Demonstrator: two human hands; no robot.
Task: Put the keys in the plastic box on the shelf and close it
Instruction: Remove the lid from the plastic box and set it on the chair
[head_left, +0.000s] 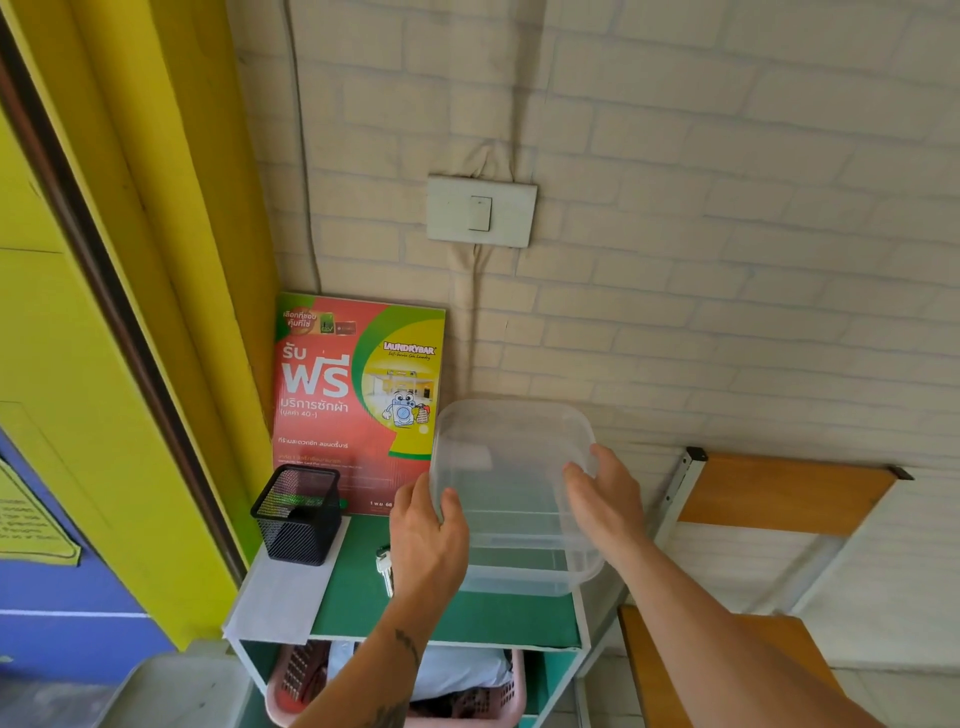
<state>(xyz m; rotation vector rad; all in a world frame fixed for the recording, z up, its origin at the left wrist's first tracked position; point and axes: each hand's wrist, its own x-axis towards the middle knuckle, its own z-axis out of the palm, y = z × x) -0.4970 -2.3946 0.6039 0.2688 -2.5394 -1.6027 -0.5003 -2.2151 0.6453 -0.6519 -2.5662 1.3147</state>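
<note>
Both hands are on the clear plastic box, which stands toward the right edge of the green shelf top, close to the wall. The left hand clasps the box's near-left side, thumb over the rim; the right hand clasps its right rim, fingers curled over the edge. Whether what they hold is the lid being tilted up or the whole box cannot be told through the clear plastic.

The keys lie flat on the shelf just left of the box, partly hidden behind the left wrist. A black mesh cup sits at the back-left corner, well clear of them.

By the look of it, the box is thin-walled, light and a little flexible, so it will likely slide on the smooth shelf if pushed; one hand should steady the base while the other lifts the lid by a corner of its rim, where it gives most. To close it, press along the rim rather than the centre, which would bow.

The keys are small, hard and heavy for their size. They are best pinched at the ring or bow and lowered in; dropped, they could rattle or shift the light box.
</note>
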